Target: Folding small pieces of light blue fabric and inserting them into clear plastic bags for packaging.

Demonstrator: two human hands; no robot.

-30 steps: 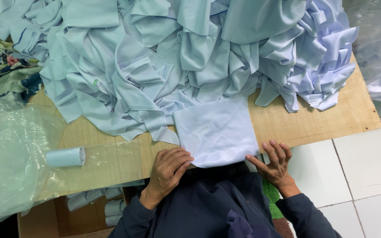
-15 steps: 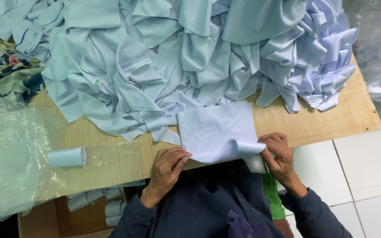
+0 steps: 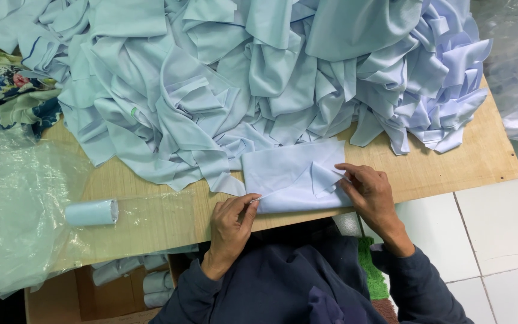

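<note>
A pale blue piece of cloth (image 3: 289, 177) lies flat on the wooden table (image 3: 451, 162) near its front edge, with its near part folded up over itself. My left hand (image 3: 232, 219) pinches the fold's left end between thumb and fingers. My right hand (image 3: 370, 192) holds the cloth's right corner, which is turned inward over the piece. Both sleeves are dark blue.
A big heap of pale blue cloth pieces (image 3: 259, 78) covers the back of the table. A rolled pale blue piece (image 3: 91, 212) lies at the left on clear plastic sheet (image 3: 13, 210). Rolled pieces (image 3: 151, 282) sit in a box below the table. Patterned fabric (image 3: 1, 96) lies far left.
The cloth lay flat with both hands at its near edge. The near edge has since been folded up and away from me, and my right hand has turned the right corner inward.
</note>
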